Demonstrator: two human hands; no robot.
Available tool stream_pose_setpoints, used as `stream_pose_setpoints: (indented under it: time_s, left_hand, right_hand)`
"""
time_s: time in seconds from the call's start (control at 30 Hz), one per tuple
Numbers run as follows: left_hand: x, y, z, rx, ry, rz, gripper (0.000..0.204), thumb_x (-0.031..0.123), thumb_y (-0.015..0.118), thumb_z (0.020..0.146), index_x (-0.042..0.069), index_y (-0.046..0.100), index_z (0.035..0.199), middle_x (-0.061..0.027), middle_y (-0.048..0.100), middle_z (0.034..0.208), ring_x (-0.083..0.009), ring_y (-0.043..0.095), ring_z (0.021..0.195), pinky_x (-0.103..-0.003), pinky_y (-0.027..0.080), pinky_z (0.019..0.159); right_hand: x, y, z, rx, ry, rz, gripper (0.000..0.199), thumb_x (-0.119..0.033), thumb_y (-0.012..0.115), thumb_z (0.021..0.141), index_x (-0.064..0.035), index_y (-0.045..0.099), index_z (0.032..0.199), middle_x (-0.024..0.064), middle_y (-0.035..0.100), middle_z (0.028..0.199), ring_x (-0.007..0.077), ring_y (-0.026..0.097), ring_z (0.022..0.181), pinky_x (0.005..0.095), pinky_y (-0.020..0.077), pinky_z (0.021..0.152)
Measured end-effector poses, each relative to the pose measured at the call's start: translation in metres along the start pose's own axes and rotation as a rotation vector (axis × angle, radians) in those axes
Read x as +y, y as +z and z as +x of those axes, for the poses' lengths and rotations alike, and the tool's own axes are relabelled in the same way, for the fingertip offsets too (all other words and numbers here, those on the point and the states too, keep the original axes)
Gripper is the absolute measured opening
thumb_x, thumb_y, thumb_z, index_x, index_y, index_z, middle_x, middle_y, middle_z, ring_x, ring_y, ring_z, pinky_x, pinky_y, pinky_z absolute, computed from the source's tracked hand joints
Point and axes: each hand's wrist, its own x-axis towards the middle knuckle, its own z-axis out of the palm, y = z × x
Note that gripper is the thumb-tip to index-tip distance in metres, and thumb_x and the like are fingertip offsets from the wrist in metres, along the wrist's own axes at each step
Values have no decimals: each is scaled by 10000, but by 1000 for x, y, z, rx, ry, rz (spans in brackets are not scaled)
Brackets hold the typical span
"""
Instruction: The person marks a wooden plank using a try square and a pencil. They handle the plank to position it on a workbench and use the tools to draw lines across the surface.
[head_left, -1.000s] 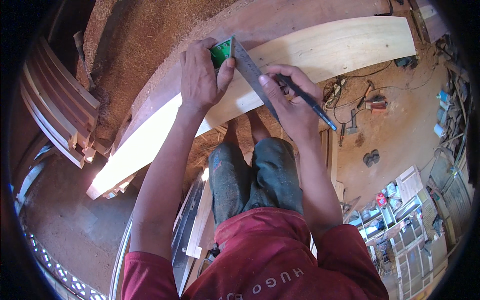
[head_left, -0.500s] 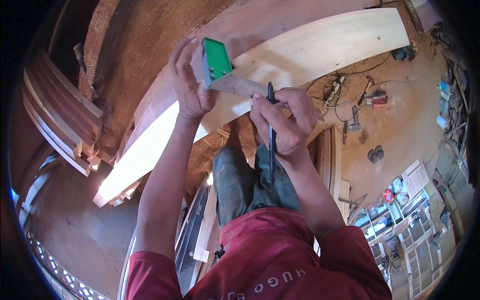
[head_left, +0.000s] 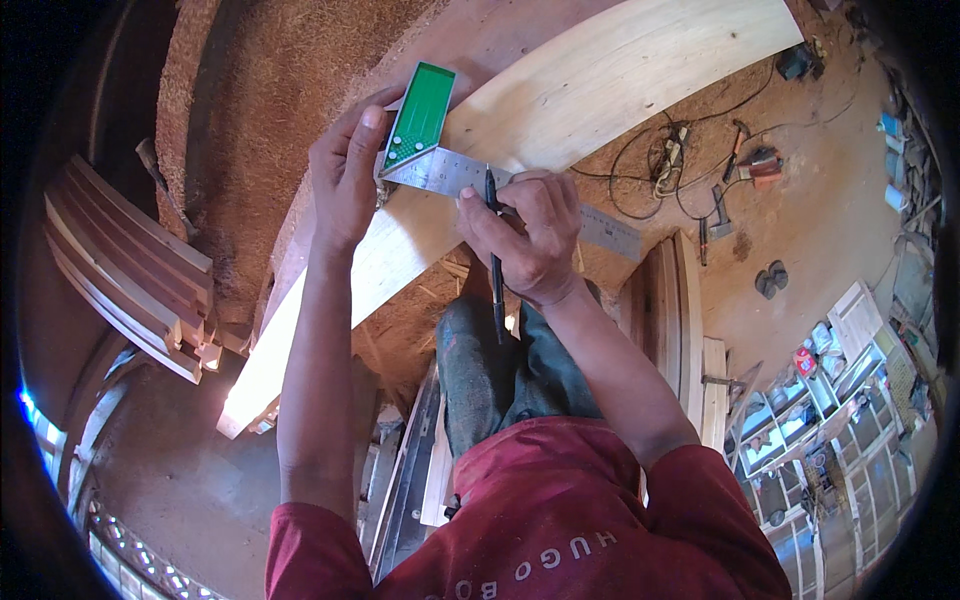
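A long pale wooden plank (head_left: 600, 90) runs from the upper right down to the lower left. A try square with a green handle (head_left: 420, 115) and a steel blade (head_left: 600, 228) lies across the plank. My left hand (head_left: 345, 175) presses the green handle against the plank's far edge. My right hand (head_left: 525, 235) grips a dark pencil (head_left: 495, 270), its tip at the blade's edge on the plank, with the fingers resting on the blade.
A stack of reddish boards (head_left: 130, 270) lies at the left. Sawdust covers the floor. Hand tools and cables (head_left: 700, 170) are scattered at the upper right, a pair of sandals (head_left: 770, 278) beside them. More boards (head_left: 680, 320) lean near my right leg.
The try square has been turned and set down across the plank. My right hand has brought the pencil up against the blade; my left hand now holds the green handle against the plank.
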Motion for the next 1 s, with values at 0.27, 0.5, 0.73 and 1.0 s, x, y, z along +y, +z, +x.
stream_pose_setpoints:
  time_s: [0.27,0.5,0.73,1.0]
  left_hand:
    - [-1,1,0,-35,61,17,462,331,575,1069,-24,647,1356,-136,715,1211,-163,660,1102,-315,508,974]
    - [-8,12,-12,-16,36,-133,492,211,622,1040,-39,545,1457,-157,675,1319,-191,642,1185,-345,495,1032]
    - [-13,15,-11,11,77,-119,481,189,624,1032,-27,556,1456,-167,655,1354,-205,619,1227,-349,475,1060]
    - [-25,25,-9,131,215,58,714,535,436,1052,-64,582,1412,-227,654,1341,-290,618,1246,-393,453,1081]
  right_hand:
    - [-3,1,3,-7,37,-5,191,-131,784,791,-140,719,971,11,505,854,222,592,787,428,444,731]
    - [-5,4,0,-42,75,-14,192,-127,797,790,-134,719,965,26,514,868,235,603,812,450,476,790]
    - [-3,12,-2,-14,82,5,198,-107,797,781,-134,722,962,38,510,866,246,604,813,451,484,762]
    - [-4,8,3,-20,115,26,228,-41,846,724,-115,751,918,45,516,873,251,578,776,413,482,709]
